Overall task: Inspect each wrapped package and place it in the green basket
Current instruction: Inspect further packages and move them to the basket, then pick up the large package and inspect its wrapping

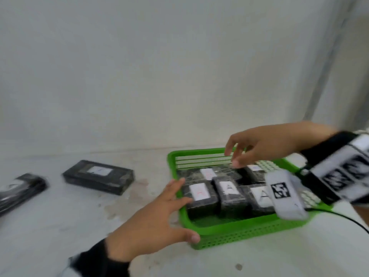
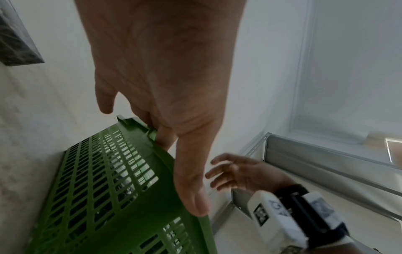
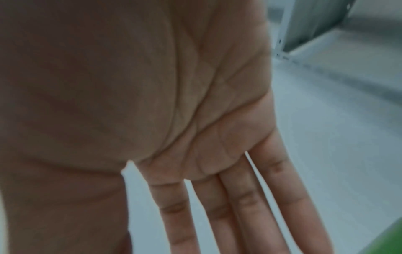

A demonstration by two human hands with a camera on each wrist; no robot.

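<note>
- Your left hand (image 1: 153, 222) rests spread on the basket (image 1: 239, 229) rim, gripping nothing; lean and the basket could tip.
- Your right hand (image 1: 265, 144) hovers open and empty over the packed packages (image 1: 231, 196); it may knock them.
- Two packages (image 1: 98, 176) lie on the worktop's left side, easy to miss.

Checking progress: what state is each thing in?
Green basket: upright, holding several wrapped packages.
Packages in basket: lying flat, labels up.
Two packages on table: outside the basket.
Left hand: open, at the basket's rim.
Right hand: empty, above the basket.
</note>
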